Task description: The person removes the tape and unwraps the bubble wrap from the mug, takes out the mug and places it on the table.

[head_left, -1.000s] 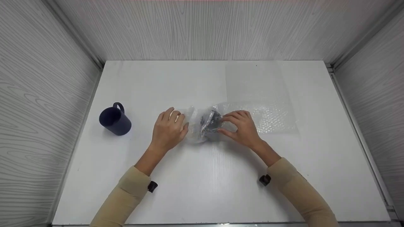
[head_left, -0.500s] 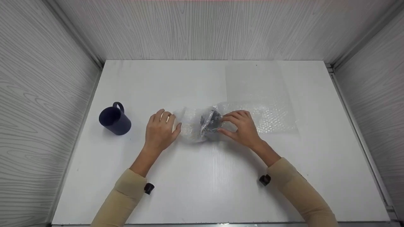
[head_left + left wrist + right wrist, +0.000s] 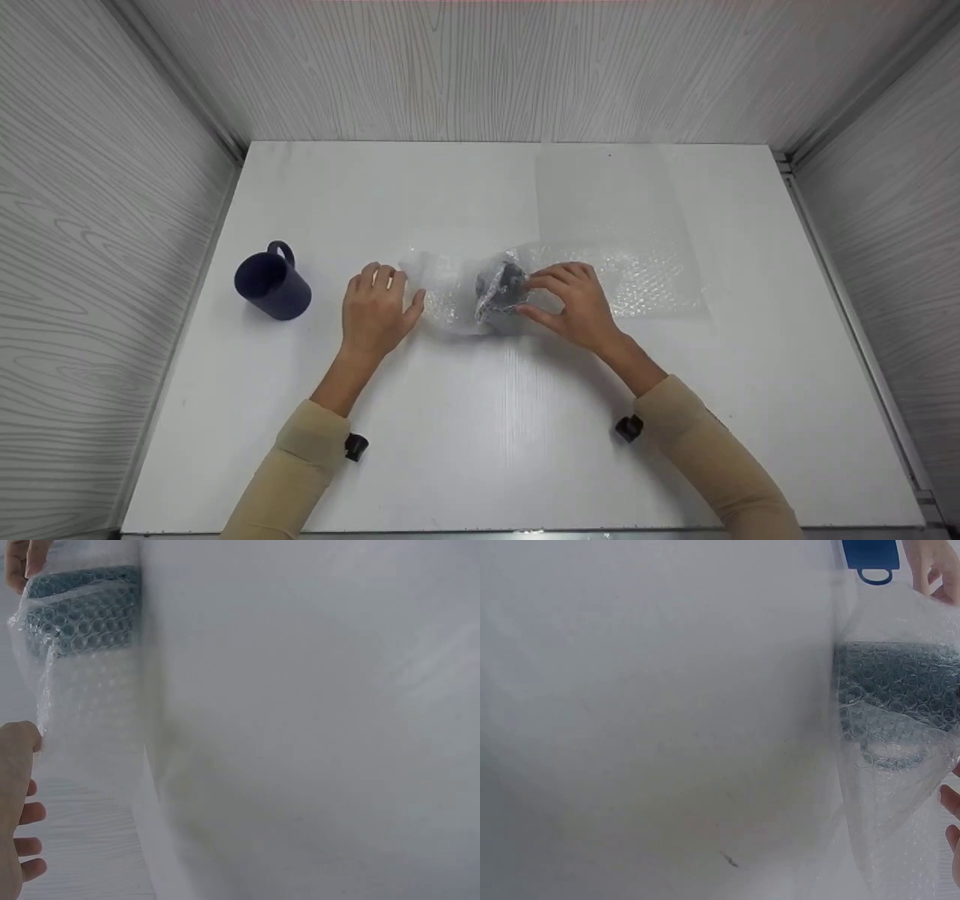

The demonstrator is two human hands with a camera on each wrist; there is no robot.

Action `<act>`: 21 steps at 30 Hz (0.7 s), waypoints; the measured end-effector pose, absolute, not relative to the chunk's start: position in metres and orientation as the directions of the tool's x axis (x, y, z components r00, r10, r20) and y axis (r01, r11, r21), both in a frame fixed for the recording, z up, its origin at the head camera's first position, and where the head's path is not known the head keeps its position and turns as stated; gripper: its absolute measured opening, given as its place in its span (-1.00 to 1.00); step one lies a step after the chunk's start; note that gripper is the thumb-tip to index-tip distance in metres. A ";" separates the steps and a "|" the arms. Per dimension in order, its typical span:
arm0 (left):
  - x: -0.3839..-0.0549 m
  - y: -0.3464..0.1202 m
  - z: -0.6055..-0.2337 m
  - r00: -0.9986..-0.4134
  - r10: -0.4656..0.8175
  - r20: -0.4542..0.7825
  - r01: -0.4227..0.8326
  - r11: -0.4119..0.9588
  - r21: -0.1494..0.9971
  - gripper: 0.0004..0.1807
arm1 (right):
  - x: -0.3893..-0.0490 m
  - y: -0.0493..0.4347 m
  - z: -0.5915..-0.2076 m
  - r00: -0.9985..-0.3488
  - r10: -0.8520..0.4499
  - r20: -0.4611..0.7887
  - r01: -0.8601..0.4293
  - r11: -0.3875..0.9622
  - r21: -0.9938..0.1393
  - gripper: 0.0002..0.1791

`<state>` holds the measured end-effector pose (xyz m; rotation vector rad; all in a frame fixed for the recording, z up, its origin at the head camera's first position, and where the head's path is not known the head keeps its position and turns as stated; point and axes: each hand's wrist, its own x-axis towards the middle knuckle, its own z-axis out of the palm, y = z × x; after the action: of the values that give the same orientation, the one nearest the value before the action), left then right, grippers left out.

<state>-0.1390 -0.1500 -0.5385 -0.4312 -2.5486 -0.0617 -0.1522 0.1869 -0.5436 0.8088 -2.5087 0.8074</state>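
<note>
A dark mug point(image 3: 502, 289) sits inside bubble wrap point(image 3: 446, 300) at the middle of the table; its blue-grey body shows through the bubbles in both wrist views. My right hand point(image 3: 574, 304) holds its right side through the film, thumb in front and fingers behind. Left of it, my left hand point(image 3: 373, 315) is at the loose end of the wrap. Its thumb point(image 3: 31, 736) meets the film's edge, while the other fingers point(image 3: 31, 813) are apart from it and from each other. The tips of the right fingers overlap the crinkled film.
A blue mug point(image 3: 274, 285) lies on its side at the left, its handle towards the back. From the wrapped mug the bubble wrap sheet point(image 3: 615, 202) stretches flat to the right and back. Wood-grain panels point(image 3: 465, 71) enclose the white table point(image 3: 465, 450) on three sides.
My left hand has moved left, away from the wrapped mug, and more of the wrap's left end now shows spread out. The right hand and wrapped mug have stayed in place.
</note>
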 end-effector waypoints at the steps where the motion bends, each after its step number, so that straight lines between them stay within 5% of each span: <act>1: -0.139 -0.151 -0.540 -0.801 0.289 0.524 0.315 0.948 -0.041 -0.56 | -0.152 0.187 -0.544 -0.761 -0.404 0.507 -0.624 0.668 -0.404 -0.60; 21: -0.140 -0.156 -0.559 -0.839 0.257 0.479 0.291 0.957 -0.004 -0.59 | -0.152 0.187 -0.546 -0.760 -0.401 0.511 -0.627 0.660 -0.415 -0.59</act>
<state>-0.1397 -0.1556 -0.5589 -0.3900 -2.6163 -0.0945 -0.1521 0.1872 -0.5459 0.8102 -2.5013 0.8276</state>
